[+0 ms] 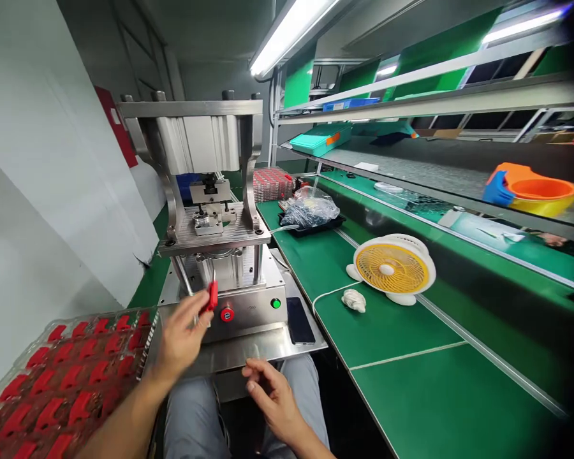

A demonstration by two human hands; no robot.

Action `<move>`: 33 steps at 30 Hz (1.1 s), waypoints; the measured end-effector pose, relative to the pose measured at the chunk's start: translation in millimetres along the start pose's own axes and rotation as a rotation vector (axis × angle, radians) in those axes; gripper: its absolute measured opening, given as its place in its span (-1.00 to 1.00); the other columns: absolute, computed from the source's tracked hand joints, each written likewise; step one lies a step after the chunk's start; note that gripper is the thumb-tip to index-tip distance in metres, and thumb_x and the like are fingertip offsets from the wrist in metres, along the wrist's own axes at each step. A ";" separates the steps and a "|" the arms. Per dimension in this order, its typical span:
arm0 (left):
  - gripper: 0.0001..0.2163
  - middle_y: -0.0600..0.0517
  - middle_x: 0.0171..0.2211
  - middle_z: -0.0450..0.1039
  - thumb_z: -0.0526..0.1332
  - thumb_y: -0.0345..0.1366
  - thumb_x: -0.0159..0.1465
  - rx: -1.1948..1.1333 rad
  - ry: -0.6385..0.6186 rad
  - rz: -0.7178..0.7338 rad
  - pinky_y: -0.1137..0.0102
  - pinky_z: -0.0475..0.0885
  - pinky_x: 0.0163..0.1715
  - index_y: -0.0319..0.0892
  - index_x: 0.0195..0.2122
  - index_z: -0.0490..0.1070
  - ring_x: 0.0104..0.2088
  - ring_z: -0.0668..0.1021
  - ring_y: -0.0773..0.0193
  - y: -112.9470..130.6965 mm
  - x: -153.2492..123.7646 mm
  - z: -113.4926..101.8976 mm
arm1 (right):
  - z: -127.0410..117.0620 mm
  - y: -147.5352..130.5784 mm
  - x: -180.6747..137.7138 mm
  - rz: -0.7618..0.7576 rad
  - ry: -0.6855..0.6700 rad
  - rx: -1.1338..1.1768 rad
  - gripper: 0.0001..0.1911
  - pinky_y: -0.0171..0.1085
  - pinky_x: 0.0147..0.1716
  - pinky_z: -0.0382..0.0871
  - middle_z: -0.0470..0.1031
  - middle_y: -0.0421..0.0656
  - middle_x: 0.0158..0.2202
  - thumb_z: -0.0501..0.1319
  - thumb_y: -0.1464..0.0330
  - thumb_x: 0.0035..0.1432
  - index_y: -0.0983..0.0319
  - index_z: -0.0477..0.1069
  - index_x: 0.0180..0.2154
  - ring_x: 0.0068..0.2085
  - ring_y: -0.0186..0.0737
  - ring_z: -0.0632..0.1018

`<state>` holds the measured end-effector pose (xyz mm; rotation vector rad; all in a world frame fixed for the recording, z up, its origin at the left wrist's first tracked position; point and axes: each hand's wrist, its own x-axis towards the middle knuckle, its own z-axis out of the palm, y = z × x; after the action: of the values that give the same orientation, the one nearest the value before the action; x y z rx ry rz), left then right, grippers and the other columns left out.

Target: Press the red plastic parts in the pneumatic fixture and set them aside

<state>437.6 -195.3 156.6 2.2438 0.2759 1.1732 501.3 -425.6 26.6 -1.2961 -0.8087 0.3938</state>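
The left hand (182, 341) pinches a small red piece (213, 296) between thumb and fingers, holding it roughly upright at the fingertips, with a thin metal tip (215, 275) rising from its top. Ahead of that hand stands the metal press (246, 303); the red stop button (227, 315) shows just to the right of the fingertips, and the green button (276, 303) farther right. Whether the piece touches the press, I cannot tell. The right hand (278, 398) is lower and to the right, over the lap, its fingers loosely curled with a gap to the thumb and nothing visible between them. Beside the left forearm, on its outer side, lies a clear tray (147, 347) with rows of red parts (71, 376). To the right of both hands, the phone (300, 320) lies beside the press, and the fan (395, 268) stands farther off on the green worktop (411, 370). The red piece looks light, stiff and smooth, probably plastic, so it could slip or twist in a loose pinch. Its broad red body seems the place to grip; the slender tip looks easier to bend and best left untouched.
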 end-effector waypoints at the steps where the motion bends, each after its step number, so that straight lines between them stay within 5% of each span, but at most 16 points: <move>1: -0.72 -0.02 0.03 0.65 0.25 -0.12 0.34 0.050 0.016 0.095 0.19 0.56 0.16 0.00 0.01 0.61 0.03 0.66 0.14 1.1 26.9 -11.4 | -3.1 2.5 -1.9 0.037 -0.008 0.005 -0.62 -0.11 -0.10 0.48 0.59 -0.06 -0.13 0.28 0.04 0.37 0.08 0.53 0.09 -0.15 -0.02 0.59; 6: -0.68 -0.05 0.08 0.62 0.18 -0.14 0.41 0.241 -0.017 0.327 0.15 0.54 0.16 -0.08 0.09 0.58 0.05 0.63 0.13 11.6 134.6 -37.9 | -14.6 15.0 -12.4 0.183 0.028 0.022 -0.48 -0.09 -0.08 0.49 0.59 0.00 -0.15 0.28 -0.08 0.32 0.17 0.54 0.06 -0.14 0.02 0.58; 12: -0.66 -0.06 0.06 0.63 0.11 -0.16 0.39 0.397 -0.247 0.303 0.08 0.51 0.15 -0.08 0.02 0.63 0.06 0.61 0.07 7.9 197.2 -24.3 | -19.6 26.6 -19.9 0.209 0.111 0.087 -0.44 -0.13 -0.15 0.50 0.58 -0.02 -0.23 0.33 -0.11 0.25 0.17 0.56 0.03 -0.22 0.00 0.57; 33: -0.74 -0.06 -0.02 0.64 0.21 -0.20 0.29 0.457 -0.133 0.091 0.15 0.46 0.11 -0.08 -0.19 0.70 -0.02 0.59 0.07 18.7 217.9 5.6 | -29.1 42.8 -22.2 0.271 0.134 0.086 -0.42 -0.11 -0.12 0.49 0.58 -0.02 -0.24 0.35 -0.13 0.22 0.21 0.58 -0.01 -0.21 0.01 0.57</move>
<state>569.3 -118.4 313.4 2.7435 0.4268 1.0818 514.8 -449.7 -22.5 -1.3397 -0.4997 0.5449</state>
